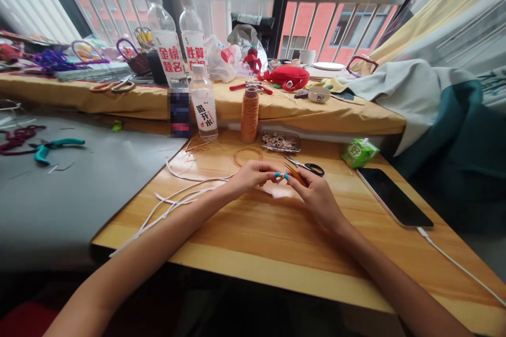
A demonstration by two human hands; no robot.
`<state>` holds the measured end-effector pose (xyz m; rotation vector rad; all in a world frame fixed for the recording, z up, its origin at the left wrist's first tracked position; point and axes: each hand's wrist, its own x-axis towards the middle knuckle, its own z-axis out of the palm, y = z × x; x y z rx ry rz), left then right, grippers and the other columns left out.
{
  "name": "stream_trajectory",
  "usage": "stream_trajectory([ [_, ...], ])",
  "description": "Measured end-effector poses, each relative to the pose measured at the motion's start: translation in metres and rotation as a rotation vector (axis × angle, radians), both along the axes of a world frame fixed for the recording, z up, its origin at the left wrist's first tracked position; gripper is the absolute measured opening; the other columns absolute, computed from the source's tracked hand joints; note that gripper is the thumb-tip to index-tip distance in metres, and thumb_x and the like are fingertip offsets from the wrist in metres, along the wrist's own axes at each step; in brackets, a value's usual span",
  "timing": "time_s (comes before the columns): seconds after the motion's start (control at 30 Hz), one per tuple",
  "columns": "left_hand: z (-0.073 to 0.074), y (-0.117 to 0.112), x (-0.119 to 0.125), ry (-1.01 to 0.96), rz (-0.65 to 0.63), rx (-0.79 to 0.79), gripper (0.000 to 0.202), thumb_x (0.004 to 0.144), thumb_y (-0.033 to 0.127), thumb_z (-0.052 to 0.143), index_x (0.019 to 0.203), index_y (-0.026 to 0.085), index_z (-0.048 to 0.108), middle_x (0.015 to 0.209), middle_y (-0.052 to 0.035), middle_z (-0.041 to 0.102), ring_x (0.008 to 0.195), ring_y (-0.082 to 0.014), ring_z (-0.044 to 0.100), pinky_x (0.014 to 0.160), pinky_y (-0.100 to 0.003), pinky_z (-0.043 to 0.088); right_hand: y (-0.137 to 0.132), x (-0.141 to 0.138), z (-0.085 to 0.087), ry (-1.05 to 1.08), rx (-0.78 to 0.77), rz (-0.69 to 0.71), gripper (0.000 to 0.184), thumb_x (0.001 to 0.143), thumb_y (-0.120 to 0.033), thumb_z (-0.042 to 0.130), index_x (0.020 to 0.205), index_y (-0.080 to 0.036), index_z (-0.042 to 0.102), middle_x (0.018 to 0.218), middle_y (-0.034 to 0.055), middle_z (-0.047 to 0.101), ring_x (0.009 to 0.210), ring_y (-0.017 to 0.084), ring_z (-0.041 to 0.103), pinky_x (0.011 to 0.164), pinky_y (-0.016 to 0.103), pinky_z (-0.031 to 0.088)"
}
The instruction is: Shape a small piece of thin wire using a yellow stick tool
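head view, small pale piece (282, 175) pinched between left hand (253, 175) and right hand (318, 195), tweezers (296, 174) in right hand

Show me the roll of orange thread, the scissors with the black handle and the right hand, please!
Orange thread (249, 118): head view, middle of the wound thread.
Scissors (308, 166): head view, black handle, near the blades.
Right hand (319, 197): head view, back of the hand.

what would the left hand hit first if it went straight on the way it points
Probably the right hand, its fingertips close to those of the left hand; whether they touch is unclear.
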<state>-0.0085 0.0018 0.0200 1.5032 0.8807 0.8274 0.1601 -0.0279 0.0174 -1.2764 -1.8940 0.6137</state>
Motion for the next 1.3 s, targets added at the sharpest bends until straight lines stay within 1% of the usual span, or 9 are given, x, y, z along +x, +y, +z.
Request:
stream_trajectory([
  [0.3, -0.001, 0.002, -0.004, 0.014, -0.07, 0.023, 0.027, 0.066, 0.031, 0.057, 0.082, 0.012, 0.066, 0.064, -0.0024, 0.059, 0.051, -0.0058, 0.039, 0.046, -0.018, 0.028, -0.004, -0.003, 0.004, -0.099, 0.07, -0.004, 0.016, 0.077, -0.029, 0.048, 0.08, -0.017, 0.058, 0.074, 0.0033, 0.059, 0.065, 0.015, 0.05, 0.058, 0.025, 0.036],
  [0.6, -0.005, 0.002, -0.004, 0.102, -0.032, 0.153, 0.029, 0.068, 0.032, 0.055, 0.085, 0.012, 0.066, 0.067, -0.003, 0.061, 0.056, -0.0084, 0.046, 0.047, -0.017, 0.031, -0.004, -0.003, 0.002, -0.116, 0.099, 0.045, 0.018, 0.078, -0.029, 0.047, 0.087, -0.018, 0.058, 0.081, 0.0049, 0.06, 0.066, 0.015, 0.05, 0.059, 0.026, 0.038],
  [0.67, -0.008, 0.003, -0.004, 0.126, -0.022, 0.188, 0.028, 0.069, 0.032, 0.054, 0.086, 0.013, 0.066, 0.069, -0.0034, 0.063, 0.061, -0.0105, 0.05, 0.049, -0.018, 0.034, -0.003, -0.003, 0.001, -0.138, 0.111, 0.04, 0.017, 0.078, -0.027, 0.047, 0.086, -0.017, 0.058, 0.079, 0.0048, 0.06, 0.065, 0.015, 0.05, 0.059, 0.026, 0.038],
  [0.77, -0.013, 0.001, -0.002, 0.145, -0.006, 0.254, 0.027, 0.071, 0.03, 0.052, 0.086, 0.014, 0.066, 0.073, -0.0038, 0.064, 0.071, -0.0137, 0.054, 0.059, -0.019, 0.039, -0.002, -0.002, -0.001, -0.161, 0.12, 0.033, 0.016, 0.078, -0.026, 0.047, 0.085, -0.017, 0.058, 0.078, 0.005, 0.059, 0.067, 0.015, 0.05, 0.06, 0.026, 0.038],
  [0.9, -0.015, -0.001, -0.001, 0.156, 0.025, 0.313, 0.025, 0.073, 0.026, 0.05, 0.088, 0.014, 0.066, 0.079, -0.0039, 0.065, 0.075, -0.0142, 0.055, 0.068, -0.021, 0.039, -0.001, -0.002, -0.001, -0.156, 0.1, 0.025, 0.016, 0.078, -0.026, 0.047, 0.086, -0.017, 0.057, 0.078, 0.0049, 0.059, 0.069, 0.016, 0.051, 0.062, 0.026, 0.038],
  [0.97, -0.015, -0.001, 0.0, 0.138, 0.025, 0.298, 0.026, 0.073, 0.026, 0.05, 0.09, 0.014, 0.066, 0.08, -0.0039, 0.065, 0.074, -0.0135, 0.054, 0.066, -0.02, 0.039, -0.001, -0.002, -0.001, -0.152, 0.094, 0.017, 0.015, 0.078, -0.026, 0.047, 0.084, -0.017, 0.057, 0.078, 0.0047, 0.059, 0.068, 0.016, 0.051, 0.061, 0.026, 0.038],
  [1.03, -0.015, -0.001, -0.001, 0.112, 0.006, 0.266, 0.028, 0.073, 0.028, 0.05, 0.092, 0.014, 0.065, 0.077, -0.0034, 0.064, 0.067, -0.0115, 0.052, 0.059, -0.019, 0.038, -0.001, -0.002, 0.0, -0.143, 0.095, 0.005, 0.015, 0.077, -0.025, 0.047, 0.084, -0.017, 0.057, 0.079, 0.0049, 0.06, 0.069, 0.016, 0.052, 0.061, 0.026, 0.039],
  [1.13, -0.015, 0.001, -0.001, 0.075, -0.027, 0.22, 0.031, 0.073, 0.031, 0.05, 0.093, 0.014, 0.064, 0.072, -0.0025, 0.061, 0.056, -0.0079, 0.044, 0.049, -0.017, 0.034, 0.0, -0.001, -0.001, -0.139, 0.103, -0.003, 0.015, 0.078, -0.025, 0.047, 0.084, -0.016, 0.058, 0.08, 0.0055, 0.06, 0.071, 0.016, 0.053, 0.062, 0.026, 0.039],
  [1.3, -0.018, 0.003, -0.002, 0.03, -0.049, 0.164, 0.036, 0.071, 0.037, 0.052, 0.096, 0.014, 0.063, 0.071, -0.0019, 0.057, 0.052, -0.0057, 0.035, 0.046, -0.017, 0.032, 0.0, -0.001, -0.002, -0.144, 0.128, 0.007, 0.016, 0.078, -0.025, 0.047, 0.084, -0.016, 0.058, 0.079, 0.0049, 0.06, 0.068, 0.015, 0.052, 0.061, 0.026, 0.039],
])
